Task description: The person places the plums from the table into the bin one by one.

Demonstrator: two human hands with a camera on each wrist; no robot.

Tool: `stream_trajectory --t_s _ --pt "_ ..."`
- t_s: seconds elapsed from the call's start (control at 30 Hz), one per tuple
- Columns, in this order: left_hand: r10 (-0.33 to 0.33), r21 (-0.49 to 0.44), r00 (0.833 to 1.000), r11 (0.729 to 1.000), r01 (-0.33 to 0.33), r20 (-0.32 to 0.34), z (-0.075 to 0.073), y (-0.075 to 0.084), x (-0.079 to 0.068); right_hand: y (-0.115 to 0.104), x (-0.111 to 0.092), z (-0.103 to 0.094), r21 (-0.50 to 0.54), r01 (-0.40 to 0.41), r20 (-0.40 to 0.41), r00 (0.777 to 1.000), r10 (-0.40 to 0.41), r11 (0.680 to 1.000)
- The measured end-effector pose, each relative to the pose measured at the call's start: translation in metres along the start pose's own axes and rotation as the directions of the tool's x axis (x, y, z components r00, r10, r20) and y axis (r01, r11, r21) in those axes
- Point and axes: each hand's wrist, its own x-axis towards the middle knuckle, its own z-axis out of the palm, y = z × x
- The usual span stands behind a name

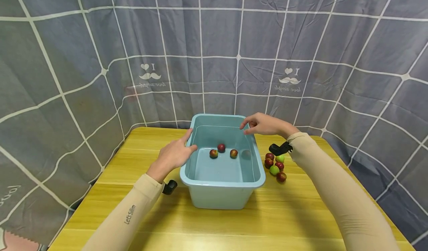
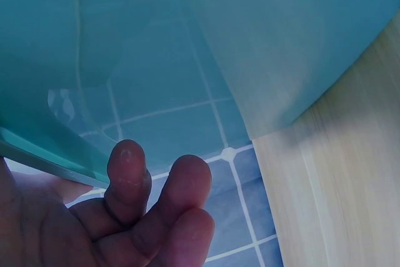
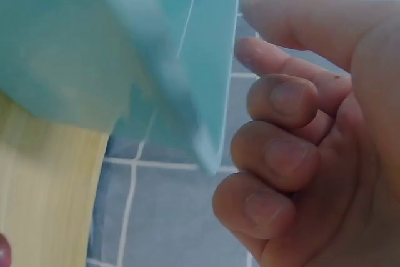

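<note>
In the head view, a light blue plastic tub (image 1: 219, 184) stands on the table with three small apple-like fruits inside, a red one (image 1: 221, 147) and two red-green ones (image 1: 213, 153). My left hand (image 1: 174, 153) holds the tub's left rim, thumb over the edge and fingers outside. The left wrist view shows those fingers (image 2: 187, 182) bent beside the tub wall. Above the far right corner of the tub hovers my right hand (image 1: 265, 124), palm down, holding nothing. Its index finger and thumb are apart, while the other fingers (image 3: 281, 154) curl loosely in the right wrist view.
To the tub's right, several more small fruits lie in a cluster, dark red ones (image 1: 281, 177) and green ones (image 1: 274, 170). The wooden table (image 1: 150, 214) reaches to a grey curtain (image 1: 217, 76) with white grid lines, which hangs behind and along both sides.
</note>
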Motion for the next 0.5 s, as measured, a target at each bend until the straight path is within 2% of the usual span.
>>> stream_trajectory --t_s 0.2,0.5 --pt "-0.002 0.000 1.000 1.000 0.002 0.001 0.000 -0.001 -0.001 0.020 -0.022 0.005 0.077 -0.039 -0.075 0.996 0.045 0.996" --pt "0.006 -0.009 1.000 1.000 -0.006 0.004 0.001 -0.001 -0.001 0.052 -0.056 0.010 0.217 -0.066 -0.197 0.974 0.110 0.974"
